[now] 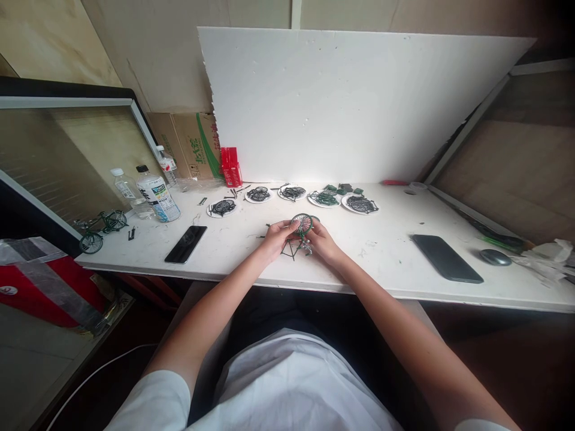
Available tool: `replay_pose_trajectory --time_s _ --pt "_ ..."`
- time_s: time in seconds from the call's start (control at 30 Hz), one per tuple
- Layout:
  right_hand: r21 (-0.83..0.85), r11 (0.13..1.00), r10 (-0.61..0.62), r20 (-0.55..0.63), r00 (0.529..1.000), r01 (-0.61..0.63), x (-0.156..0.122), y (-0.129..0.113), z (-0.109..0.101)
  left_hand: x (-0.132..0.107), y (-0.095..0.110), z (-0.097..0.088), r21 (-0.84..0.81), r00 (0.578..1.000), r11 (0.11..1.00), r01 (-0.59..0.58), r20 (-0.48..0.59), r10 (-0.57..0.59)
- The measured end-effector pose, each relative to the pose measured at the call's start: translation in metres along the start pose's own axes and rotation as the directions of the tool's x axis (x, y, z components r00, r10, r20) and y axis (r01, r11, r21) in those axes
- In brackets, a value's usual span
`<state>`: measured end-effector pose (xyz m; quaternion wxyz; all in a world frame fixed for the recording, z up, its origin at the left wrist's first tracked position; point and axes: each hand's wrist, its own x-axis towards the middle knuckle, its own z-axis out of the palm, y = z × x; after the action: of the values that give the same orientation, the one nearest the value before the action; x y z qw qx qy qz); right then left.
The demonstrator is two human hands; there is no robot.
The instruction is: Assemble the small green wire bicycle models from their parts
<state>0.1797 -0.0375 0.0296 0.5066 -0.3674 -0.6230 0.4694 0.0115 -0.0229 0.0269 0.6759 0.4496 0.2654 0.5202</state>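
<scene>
Both my hands meet over the near middle of the white table (386,251). My left hand (276,236) and my right hand (322,240) are closed on a small green model bicycle part (302,230). It shows a spoked wheel on top and thin black frame wires below. Behind it, several white plates (223,208) hold dark wheels and small green parts in a row.
A finished green model bicycle (99,227) stands at the table's left end, beside three water bottles (158,193). A black phone (185,244) lies on the left, another phone (446,258) and a mouse (495,257) on the right. A red box (231,166) and a white board (350,102) stand behind.
</scene>
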Motion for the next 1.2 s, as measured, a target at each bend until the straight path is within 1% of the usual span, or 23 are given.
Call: replay_pose_trajectory --time_s 0.13,0.33,0.5,0.63,0.8,0.97,1.2 --pt "0.013 1.0 0.007 0.01 1.0 -0.007 0.002 0.005 -0.002 0.0 -0.001 -0.001 0.007 1.0 1.0 0.012 0.004 -0.012" --pt "0.057 0.997 0.049 0.054 0.997 -0.052 0.005 0.013 -0.003 0.0 0.001 0.0 0.019 0.999 0.999 0.05 0.005 -0.05" --pt "-0.028 0.998 0.054 0.008 0.999 -0.053 0.008 0.017 -0.005 0.0 0.001 0.0 0.017 0.997 0.997 0.076 0.033 -0.076" --pt "-0.068 0.997 0.038 -0.029 0.999 -0.04 0.008 0.017 -0.007 0.0 0.0 0.0 0.021 0.996 0.998 0.058 0.068 -0.059" --pt "0.009 0.996 0.088 -0.048 0.995 -0.087 0.006 0.016 -0.005 -0.003 0.004 0.004 0.034 0.996 0.998 0.056 0.066 -0.058" --pt "0.096 0.992 0.088 -0.004 0.996 -0.088 0.002 0.009 -0.003 -0.005 0.007 0.006 0.03 0.998 0.998 0.05 0.041 -0.052" --pt "0.06 0.993 0.098 0.019 0.995 -0.099 -0.001 0.002 -0.002 0.0 -0.001 -0.003 0.04 0.999 0.999 0.034 0.04 -0.036"
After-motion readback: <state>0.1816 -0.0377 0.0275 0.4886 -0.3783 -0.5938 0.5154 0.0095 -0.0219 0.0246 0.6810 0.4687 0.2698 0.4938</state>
